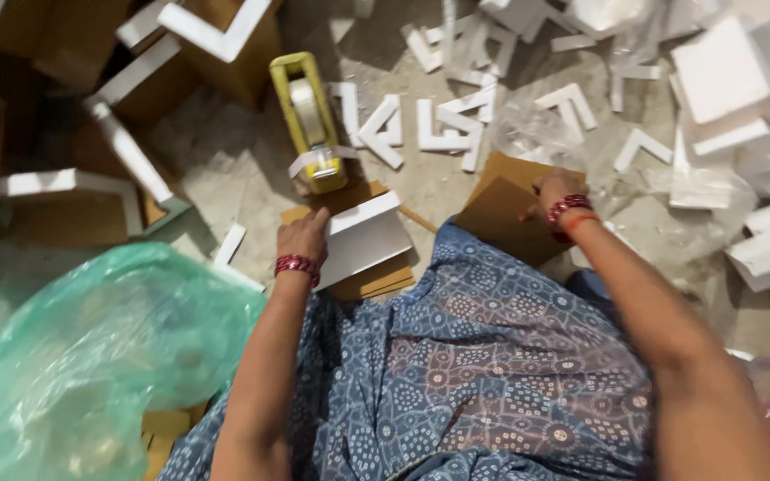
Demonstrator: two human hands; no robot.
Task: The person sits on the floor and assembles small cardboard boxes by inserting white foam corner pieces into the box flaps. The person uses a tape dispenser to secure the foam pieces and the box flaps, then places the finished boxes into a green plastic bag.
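- A white board (363, 236) lies on a stack of brown cardboard sheets (376, 278) on the floor, right in front of the person's lap.
- The left hand (303, 236) rests on the left edge of the white board, fingers curled over it.
- The right hand (556, 191) presses on a brown cardboard piece (503, 214) to the right; I cannot tell if its fingers grip the piece.
- Both wrists wear red bangles.
- A yellow tape roller (307, 120) stands on the floor just behind the white board.
- Many white foam corner pieces (443, 125) lie spread over the grey floor (225, 160).
- Bigger white foam blocks (728, 76) pile up at the right.
- A green plastic bag (82, 356) sits at the left.
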